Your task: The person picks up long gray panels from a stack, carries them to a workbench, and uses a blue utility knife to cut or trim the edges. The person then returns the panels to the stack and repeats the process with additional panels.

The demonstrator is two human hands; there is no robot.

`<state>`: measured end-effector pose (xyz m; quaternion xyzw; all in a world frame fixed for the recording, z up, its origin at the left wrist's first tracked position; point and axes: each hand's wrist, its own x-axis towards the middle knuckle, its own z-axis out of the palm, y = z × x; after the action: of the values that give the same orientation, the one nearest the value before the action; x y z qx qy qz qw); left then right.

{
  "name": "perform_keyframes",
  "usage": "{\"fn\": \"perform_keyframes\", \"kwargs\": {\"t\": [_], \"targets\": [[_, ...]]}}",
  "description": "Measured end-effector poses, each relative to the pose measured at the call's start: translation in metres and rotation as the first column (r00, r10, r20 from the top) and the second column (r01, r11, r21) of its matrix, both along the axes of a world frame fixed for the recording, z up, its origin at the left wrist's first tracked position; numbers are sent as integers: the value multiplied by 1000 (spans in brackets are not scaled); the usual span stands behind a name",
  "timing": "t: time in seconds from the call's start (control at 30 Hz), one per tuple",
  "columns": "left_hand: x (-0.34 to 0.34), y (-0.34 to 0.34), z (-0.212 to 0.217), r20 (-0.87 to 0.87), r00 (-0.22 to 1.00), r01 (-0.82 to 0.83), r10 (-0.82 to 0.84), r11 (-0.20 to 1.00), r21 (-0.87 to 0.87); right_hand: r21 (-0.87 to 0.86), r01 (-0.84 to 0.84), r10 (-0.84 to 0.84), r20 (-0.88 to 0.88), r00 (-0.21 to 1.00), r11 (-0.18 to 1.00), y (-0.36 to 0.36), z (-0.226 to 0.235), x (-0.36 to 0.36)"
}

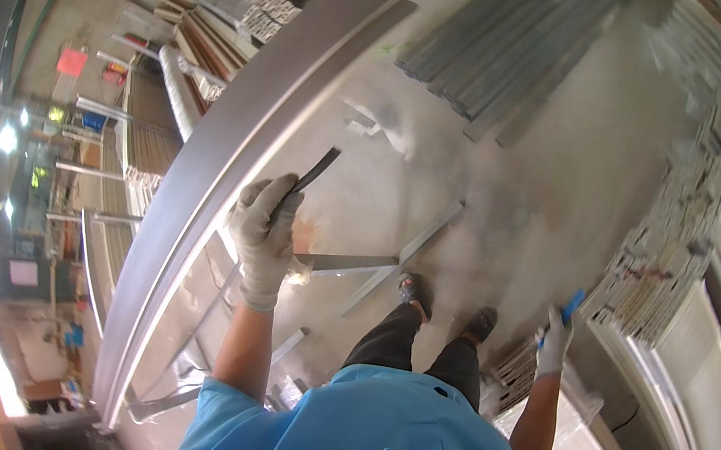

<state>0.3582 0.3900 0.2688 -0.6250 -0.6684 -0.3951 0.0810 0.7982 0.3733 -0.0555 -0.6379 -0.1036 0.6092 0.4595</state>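
My left hand (265, 226), in a pale work glove, is closed around a short, narrow black strip (320, 169), whose free end sticks out away from me. Right beside that hand runs a long grey-brown profile (234, 123) with a lengthwise ridge, raised off the floor. Whether the glove touches it, I cannot tell. Over on the right, my gloved right hand (555, 341) grips a slim blue object (573, 304); its kind is too small to make out, and the fingers cover its lower part.
Metal legs of a stand (354, 264) spread over the floor between the profile and my feet. Grey lengths of profile (514, 46) lie on the floor ahead. Stacked pale profiles (659, 265) line the right side. Racks with long boards (144, 151) stand at the left.
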Motion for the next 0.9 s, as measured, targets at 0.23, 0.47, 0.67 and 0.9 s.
{"fn": "perform_keyframes", "kwargs": {"t": [0.23,0.47,0.67,0.9], "targets": [[-60,15,44,65,994,86,-93,991,102,580,-623,568,307,763,524,159,295,-227],[-98,28,43,-18,977,212,-211,969,126,528,-844,643,612,460,101,163,379,-346],[-113,38,27,135,983,124,-127,992,32,525,-847,259,832,491,-82,202,375,-370],[-121,43,12,131,988,-79,81,997,-17,495,-845,500,690,524,204,286,353,-364]]}}
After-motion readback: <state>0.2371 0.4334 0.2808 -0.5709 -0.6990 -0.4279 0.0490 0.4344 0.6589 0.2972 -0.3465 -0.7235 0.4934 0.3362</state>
